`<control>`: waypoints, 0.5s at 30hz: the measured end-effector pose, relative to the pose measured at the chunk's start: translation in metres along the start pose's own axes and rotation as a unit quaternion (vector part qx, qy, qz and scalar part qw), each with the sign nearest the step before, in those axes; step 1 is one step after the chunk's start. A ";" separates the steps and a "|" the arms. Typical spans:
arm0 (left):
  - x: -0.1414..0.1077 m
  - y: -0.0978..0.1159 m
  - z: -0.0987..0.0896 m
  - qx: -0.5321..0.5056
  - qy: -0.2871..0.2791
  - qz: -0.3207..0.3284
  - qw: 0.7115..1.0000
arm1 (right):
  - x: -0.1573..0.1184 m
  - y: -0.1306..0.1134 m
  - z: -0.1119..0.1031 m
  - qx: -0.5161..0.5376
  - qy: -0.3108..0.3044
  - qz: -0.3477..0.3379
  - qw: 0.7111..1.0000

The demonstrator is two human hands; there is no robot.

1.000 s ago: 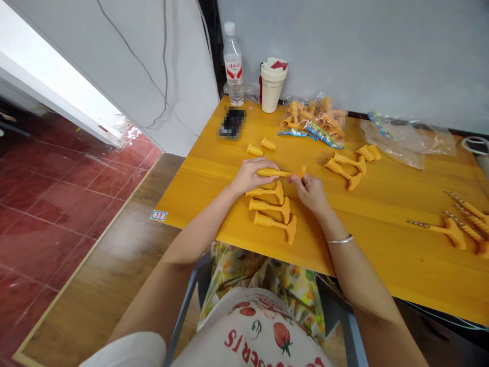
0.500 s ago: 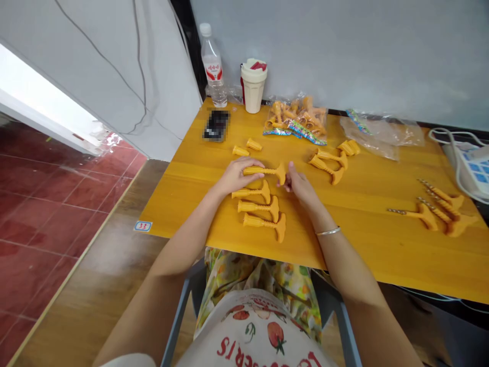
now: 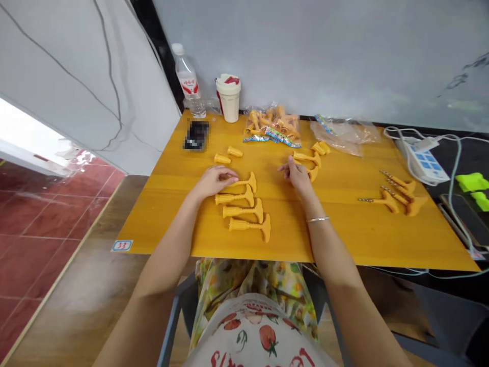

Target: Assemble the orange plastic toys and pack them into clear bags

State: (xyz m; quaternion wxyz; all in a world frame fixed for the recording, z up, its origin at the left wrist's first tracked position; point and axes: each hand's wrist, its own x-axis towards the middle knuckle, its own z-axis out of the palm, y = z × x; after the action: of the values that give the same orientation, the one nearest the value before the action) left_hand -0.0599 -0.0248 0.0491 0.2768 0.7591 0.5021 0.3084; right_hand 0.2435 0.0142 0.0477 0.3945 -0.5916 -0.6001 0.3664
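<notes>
Four orange plastic T-shaped parts (image 3: 244,210) lie in a loose stack of rows in front of me, each with a ribbed stem and a flared, curved head. My left hand (image 3: 214,182) rests flat on the table, its fingertips over the stem end of the top part (image 3: 240,183). My right hand (image 3: 298,176) is raised a little, fingers apart and empty, close to a pair of similar orange parts (image 3: 307,160). Two short orange cone pieces (image 3: 225,155) lie left of the hands.
The yellow wooden table (image 3: 171,219) holds a bag of orange parts (image 3: 272,125), a loose plastic bag (image 3: 340,133), a blurred phone (image 3: 196,135), a water bottle (image 3: 188,81), a lidded cup (image 3: 228,98), and screw-tipped orange parts (image 3: 389,200). A power strip (image 3: 422,165) sits at right.
The view has swung, so the table sits further left and lower in frame. The part held in my hands now lies atop the row, and my hands have moved apart.
</notes>
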 end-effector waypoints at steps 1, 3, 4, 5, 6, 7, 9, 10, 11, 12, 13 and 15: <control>0.000 -0.001 -0.001 -0.004 0.029 0.001 1.000 | 0.002 0.003 -0.002 -0.013 0.006 -0.013 1.000; 0.001 -0.004 -0.003 -0.013 0.103 0.002 0.995 | 0.006 0.011 -0.012 -0.041 0.034 -0.042 0.998; 0.002 -0.006 -0.004 -0.019 0.140 0.001 0.990 | 0.008 0.016 -0.020 -0.054 0.056 -0.052 0.996; 0.002 -0.008 -0.005 -0.025 0.173 -0.002 0.985 | 0.011 0.022 -0.032 -0.069 0.082 -0.054 0.993; 0.003 -0.009 -0.006 -0.030 0.201 -0.007 0.979 | 0.014 0.029 -0.047 -0.087 0.111 -0.048 0.989; 0.003 -0.011 -0.007 -0.033 0.225 -0.011 0.974 | 0.015 0.036 -0.065 -0.117 0.141 -0.034 0.982; 0.003 -0.013 -0.009 -0.035 0.256 -0.016 0.966 | 0.015 0.049 -0.108 -0.219 0.196 -0.005 0.956; 0.003 -0.013 -0.009 -0.035 0.266 -0.015 0.963 | 0.013 0.054 -0.133 -0.288 0.208 0.017 0.935; 0.003 -0.013 -0.010 -0.035 0.273 -0.014 0.961 | 0.008 0.059 -0.158 -0.359 0.213 0.038 0.908; 0.003 -0.013 -0.010 -0.033 0.277 -0.011 0.960 | 0.000 0.064 -0.183 -0.383 0.221 0.052 0.895; 0.003 -0.013 -0.011 -0.032 0.280 -0.009 0.959 | -0.010 0.069 -0.207 -0.396 0.225 0.062 0.888; 0.003 -0.011 -0.012 -0.029 0.284 -0.005 0.958 | -0.034 0.083 -0.247 -0.465 0.217 0.110 0.851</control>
State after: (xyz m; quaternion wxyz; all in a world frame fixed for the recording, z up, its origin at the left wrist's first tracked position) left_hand -0.0744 -0.0171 0.0492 0.1462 0.6294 0.5551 0.5238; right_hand 0.5019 -0.0234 0.0753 0.1503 -0.8327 -0.5304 -0.0521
